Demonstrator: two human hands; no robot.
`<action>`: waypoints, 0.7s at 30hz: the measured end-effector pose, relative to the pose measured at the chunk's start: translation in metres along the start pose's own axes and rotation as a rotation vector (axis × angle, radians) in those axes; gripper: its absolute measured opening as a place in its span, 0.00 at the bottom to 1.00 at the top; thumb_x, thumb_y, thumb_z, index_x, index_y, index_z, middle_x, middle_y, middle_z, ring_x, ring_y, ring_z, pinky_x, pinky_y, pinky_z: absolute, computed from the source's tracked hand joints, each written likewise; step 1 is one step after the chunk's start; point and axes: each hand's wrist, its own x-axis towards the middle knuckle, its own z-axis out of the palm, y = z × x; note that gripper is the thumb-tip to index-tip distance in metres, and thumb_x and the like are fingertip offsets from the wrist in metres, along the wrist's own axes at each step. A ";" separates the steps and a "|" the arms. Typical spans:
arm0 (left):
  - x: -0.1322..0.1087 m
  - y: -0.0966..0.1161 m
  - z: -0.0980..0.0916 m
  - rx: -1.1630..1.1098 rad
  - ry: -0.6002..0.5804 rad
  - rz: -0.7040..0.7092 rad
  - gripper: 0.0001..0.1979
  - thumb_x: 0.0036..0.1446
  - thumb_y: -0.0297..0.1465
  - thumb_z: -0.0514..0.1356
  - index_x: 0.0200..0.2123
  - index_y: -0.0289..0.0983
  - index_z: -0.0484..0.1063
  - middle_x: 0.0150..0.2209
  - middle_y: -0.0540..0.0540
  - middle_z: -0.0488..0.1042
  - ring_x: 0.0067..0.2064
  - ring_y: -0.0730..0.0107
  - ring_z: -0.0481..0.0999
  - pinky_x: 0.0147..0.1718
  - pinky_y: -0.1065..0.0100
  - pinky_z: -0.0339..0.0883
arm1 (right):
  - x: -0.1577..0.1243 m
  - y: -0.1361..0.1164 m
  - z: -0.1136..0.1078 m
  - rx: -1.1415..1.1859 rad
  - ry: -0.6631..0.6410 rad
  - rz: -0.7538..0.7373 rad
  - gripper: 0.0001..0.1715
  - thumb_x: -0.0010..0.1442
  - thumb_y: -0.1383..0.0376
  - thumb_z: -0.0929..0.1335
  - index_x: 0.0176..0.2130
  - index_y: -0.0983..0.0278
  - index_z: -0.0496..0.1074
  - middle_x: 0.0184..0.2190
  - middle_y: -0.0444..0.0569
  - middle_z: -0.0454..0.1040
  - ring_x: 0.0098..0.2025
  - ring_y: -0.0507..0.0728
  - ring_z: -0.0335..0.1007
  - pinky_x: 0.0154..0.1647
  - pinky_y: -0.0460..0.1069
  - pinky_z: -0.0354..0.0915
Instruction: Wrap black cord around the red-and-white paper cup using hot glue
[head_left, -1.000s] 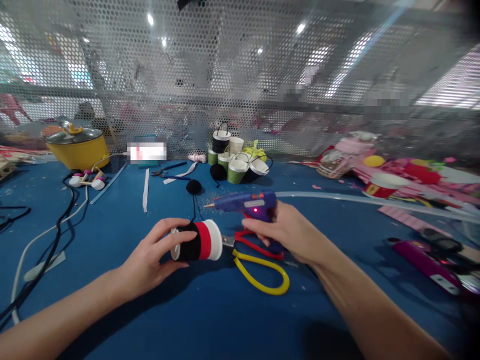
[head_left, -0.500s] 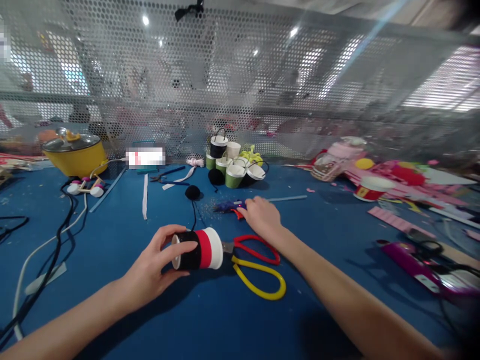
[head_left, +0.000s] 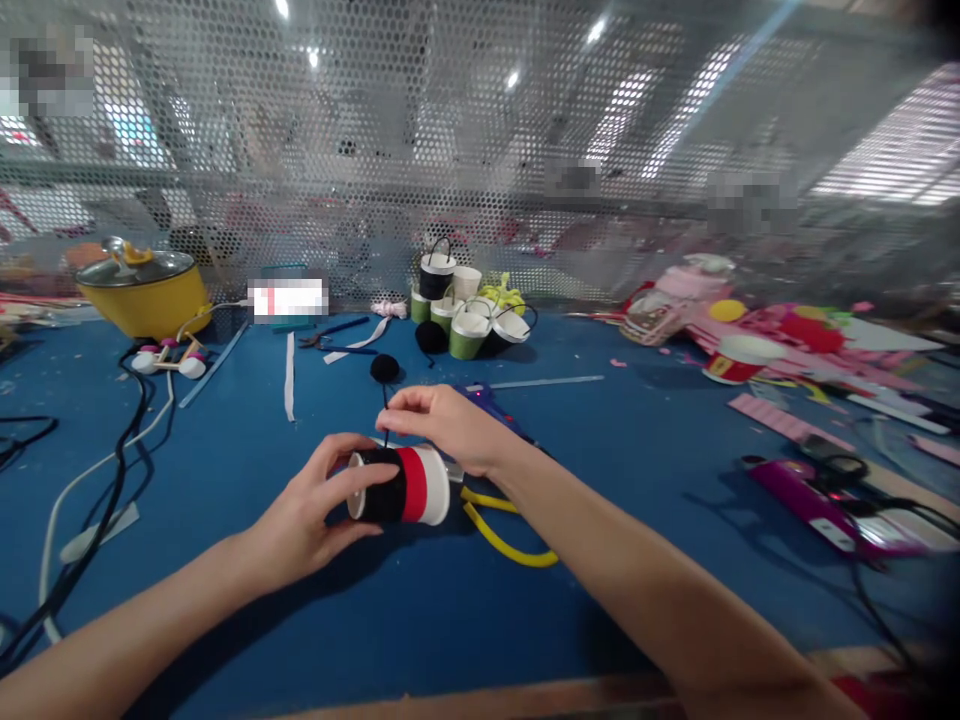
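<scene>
My left hand (head_left: 330, 490) is closed round a small paper cup (head_left: 415, 486) lying on its side, with a black wrapped band, a red band and a white end. Just above the cup, my right hand (head_left: 439, 425) pinches the black yarn (head_left: 385, 400), which runs from the cup to a small black ball of yarn (head_left: 385, 368). Beneath my right forearm lie scissors; their yellow handle (head_left: 510, 548) shows, while the red one is hidden. Behind the right hand rests a blue glue gun (head_left: 487, 402), partly covered by the arm.
Several small cups with handles (head_left: 469, 330) stand at the back against the perforated metal screen (head_left: 337, 180). A yellow pot (head_left: 146, 300) and cables are at the left. Pliers (head_left: 337, 335) lie behind. A purple tool (head_left: 817, 505) and pink scraps are at the right.
My right hand has left the glue gun and moved left to the yarn above the cup, pinching it. The left hand still holds the cup. The view has tilted slightly down.
</scene>
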 end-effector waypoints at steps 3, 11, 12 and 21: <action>0.002 0.003 -0.001 -0.104 -0.013 -0.098 0.25 0.54 0.31 0.61 0.55 0.46 0.59 0.50 0.41 0.61 0.52 0.57 0.66 0.51 0.53 0.65 | -0.005 -0.002 -0.006 -0.016 0.098 -0.120 0.09 0.50 0.61 0.68 0.26 0.65 0.69 0.25 0.43 0.70 0.28 0.49 0.61 0.34 0.47 0.59; 0.005 0.006 0.002 -0.359 0.013 -0.276 0.23 0.51 0.32 0.64 0.50 0.40 0.63 0.44 0.44 0.68 0.46 0.62 0.72 0.45 0.60 0.70 | -0.005 -0.002 -0.016 -0.156 0.196 -0.270 0.12 0.55 0.59 0.65 0.26 0.64 0.66 0.26 0.44 0.70 0.28 0.50 0.62 0.34 0.47 0.59; 0.005 0.006 0.002 -0.360 0.011 -0.264 0.24 0.50 0.31 0.64 0.50 0.41 0.63 0.44 0.44 0.68 0.47 0.62 0.71 0.45 0.61 0.70 | -0.004 -0.001 -0.016 -0.175 0.197 -0.269 0.12 0.55 0.59 0.65 0.27 0.64 0.66 0.26 0.44 0.70 0.28 0.50 0.62 0.34 0.47 0.59; 0.002 0.008 0.000 -0.242 -0.043 -0.126 0.25 0.52 0.32 0.64 0.53 0.43 0.62 0.47 0.41 0.65 0.50 0.60 0.69 0.48 0.59 0.66 | -0.002 0.007 -0.008 -0.331 0.163 -0.210 0.12 0.56 0.61 0.63 0.25 0.64 0.65 0.24 0.43 0.69 0.26 0.50 0.62 0.30 0.47 0.59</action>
